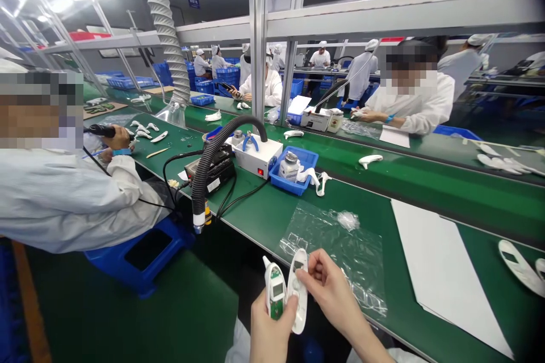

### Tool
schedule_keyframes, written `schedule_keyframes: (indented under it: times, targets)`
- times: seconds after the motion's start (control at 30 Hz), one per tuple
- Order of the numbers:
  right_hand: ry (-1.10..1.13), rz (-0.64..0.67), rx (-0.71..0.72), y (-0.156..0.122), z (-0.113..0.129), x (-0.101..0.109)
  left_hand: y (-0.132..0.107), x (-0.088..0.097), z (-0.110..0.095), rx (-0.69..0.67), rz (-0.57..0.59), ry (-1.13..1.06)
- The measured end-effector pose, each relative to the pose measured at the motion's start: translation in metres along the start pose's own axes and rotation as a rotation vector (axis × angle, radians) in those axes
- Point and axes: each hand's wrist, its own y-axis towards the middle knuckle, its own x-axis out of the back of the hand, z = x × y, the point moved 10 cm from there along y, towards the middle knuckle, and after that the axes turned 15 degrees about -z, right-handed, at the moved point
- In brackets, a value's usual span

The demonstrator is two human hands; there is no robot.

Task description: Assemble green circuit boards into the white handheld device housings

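Observation:
My left hand [270, 332] grips a white handheld electronic device [275, 292] with a small grey display and a green circuit board showing along its lower part. My right hand [330, 289] pinches a curved white plastic housing shell [298, 289] with a display window near its top. The two white parts stand side by side and close together, just above the edge of the green workbench [255, 232]. A clear plastic bag [334, 255] lies on the bench just beyond my hands.
To the right lie a white paper sheet [443, 272] and more white housings [519, 266]. Farther on are a blue tray [293, 170] holding a bottle and a white unit with a black hose [255, 153]. A seated co-worker [63, 193] holds a black tool at left.

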Motion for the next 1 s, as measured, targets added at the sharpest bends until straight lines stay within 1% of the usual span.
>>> schedule_keyframes:
  times: [0.07, 0.13, 0.17, 0.23, 0.33, 0.4, 0.43, 0.5, 0.6, 0.67, 0.7, 0.73, 0.77, 0.93, 1.0]
  targets:
    - [0.041, -0.027, -0.014, -0.002, 0.001, -0.004, 0.001, 0.005, -0.004, -0.022, -0.015, -0.018]
    - [0.139, -0.05, -0.068, -0.006, -0.003, -0.011, 0.003, 0.011, -0.001, 0.002, -0.038, -0.042]
    - [0.213, -0.035, -0.114, -0.01, -0.006, -0.019, 0.005, 0.014, 0.002, 0.025, -0.048, -0.054]
    - [0.355, 0.046, -0.211, -0.02, -0.014, -0.043, 0.009, 0.02, 0.011, 0.067, -0.063, -0.068]
    - [0.451, 0.162, -0.335, -0.03, -0.028, -0.087, 0.02, 0.032, 0.022, 0.118, -0.073, -0.13]
    - [0.476, 0.202, -0.401, -0.027, -0.034, -0.12, 0.036, 0.047, 0.026, 0.168, -0.103, -0.255]
    - [0.487, 0.228, -0.429, -0.024, -0.034, -0.14, 0.048, 0.058, 0.029, 0.203, -0.134, -0.339]
    - [0.492, 0.281, -0.474, -0.015, -0.031, -0.185, 0.075, 0.086, 0.033, 0.268, -0.221, -0.506]
    - [0.466, 0.355, -0.538, -0.007, -0.022, -0.254, 0.119, 0.13, 0.035, 0.262, -0.348, -0.6]
    - [0.454, 0.393, -0.567, -0.009, -0.018, -0.286, 0.141, 0.148, 0.039, 0.266, -0.405, -0.612]
    - [0.456, 0.402, -0.575, -0.01, -0.018, -0.295, 0.148, 0.152, 0.041, 0.269, -0.426, -0.613]
    - [0.464, 0.401, -0.579, -0.011, -0.018, -0.299, 0.153, 0.153, 0.043, 0.271, -0.437, -0.613]
    - [0.475, 0.391, -0.577, -0.011, -0.019, -0.298, 0.155, 0.15, 0.044, 0.271, -0.438, -0.611]
    - [0.508, 0.301, -0.563, -0.003, -0.031, -0.263, 0.151, 0.115, 0.044, 0.266, -0.348, -0.601]
    - [0.513, 0.288, -0.565, -0.001, -0.032, -0.258, 0.15, 0.11, 0.043, 0.263, -0.341, -0.6]
